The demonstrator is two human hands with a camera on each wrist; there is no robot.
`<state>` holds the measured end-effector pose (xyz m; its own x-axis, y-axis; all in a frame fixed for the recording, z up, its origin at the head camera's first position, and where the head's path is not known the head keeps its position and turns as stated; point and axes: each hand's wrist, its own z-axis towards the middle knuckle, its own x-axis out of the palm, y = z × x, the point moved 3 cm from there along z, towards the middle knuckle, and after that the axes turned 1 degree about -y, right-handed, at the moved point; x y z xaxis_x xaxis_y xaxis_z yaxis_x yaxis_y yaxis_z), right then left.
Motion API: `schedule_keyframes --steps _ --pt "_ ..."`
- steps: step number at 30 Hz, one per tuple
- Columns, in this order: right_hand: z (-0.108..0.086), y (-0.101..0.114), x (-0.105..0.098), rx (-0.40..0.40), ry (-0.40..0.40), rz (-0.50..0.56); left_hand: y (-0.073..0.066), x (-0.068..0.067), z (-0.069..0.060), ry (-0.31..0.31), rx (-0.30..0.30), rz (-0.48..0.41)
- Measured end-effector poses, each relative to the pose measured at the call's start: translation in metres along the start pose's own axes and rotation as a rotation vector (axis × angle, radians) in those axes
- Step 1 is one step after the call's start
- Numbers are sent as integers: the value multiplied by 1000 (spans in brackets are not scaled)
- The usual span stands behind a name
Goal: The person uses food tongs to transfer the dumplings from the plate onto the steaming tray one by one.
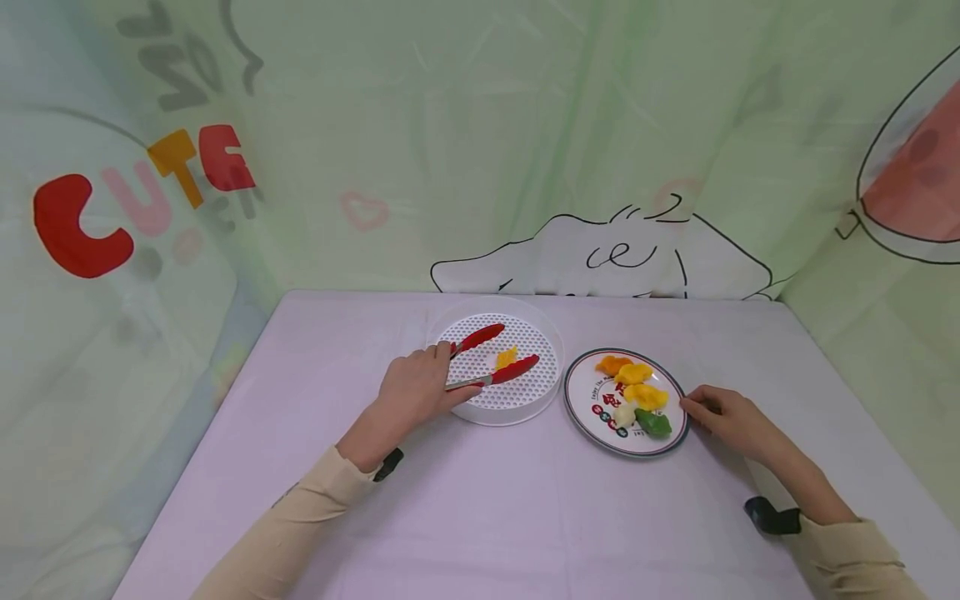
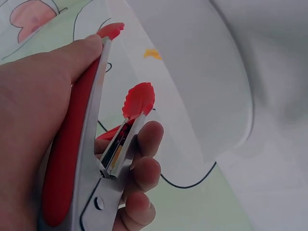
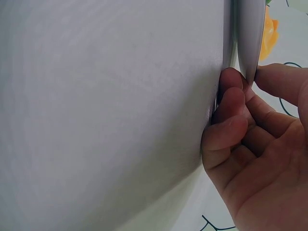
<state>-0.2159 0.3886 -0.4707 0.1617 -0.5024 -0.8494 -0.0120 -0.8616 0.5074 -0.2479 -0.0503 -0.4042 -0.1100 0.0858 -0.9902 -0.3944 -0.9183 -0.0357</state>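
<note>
In the head view my left hand [image 1: 417,385] grips a pair of red-tipped metal tongs [image 1: 517,369], its two arms spread apart. The tongs hover over a white round steamer basket [image 1: 465,367] with a perforated bottom. One yellow dumpling-like piece [image 1: 506,358] lies in that basket, between the tong tips. My right hand [image 1: 727,419] pinches the right rim of a printed plate [image 1: 581,396]. On the plate are an orange piece [image 1: 613,365], two yellow pieces [image 1: 645,396], a white piece [image 1: 624,415] and a green piece [image 1: 654,423]. The left wrist view shows fingers curled round the tongs [image 2: 72,139].
A pale lilac cloth covers the table [image 1: 465,517]. Behind it hangs a printed green curtain [image 1: 480,150], which also closes off both sides. The plate stands just right of the basket.
</note>
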Motion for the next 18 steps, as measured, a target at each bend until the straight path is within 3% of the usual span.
schedule_keyframes --steps 7,18 --pt "0 -1 0 -7 -7 -6 -16 -8 -1 54 -16 -27" --pt "-1 1 0 3 4 5 -50 -3 -1 10 51 -37"
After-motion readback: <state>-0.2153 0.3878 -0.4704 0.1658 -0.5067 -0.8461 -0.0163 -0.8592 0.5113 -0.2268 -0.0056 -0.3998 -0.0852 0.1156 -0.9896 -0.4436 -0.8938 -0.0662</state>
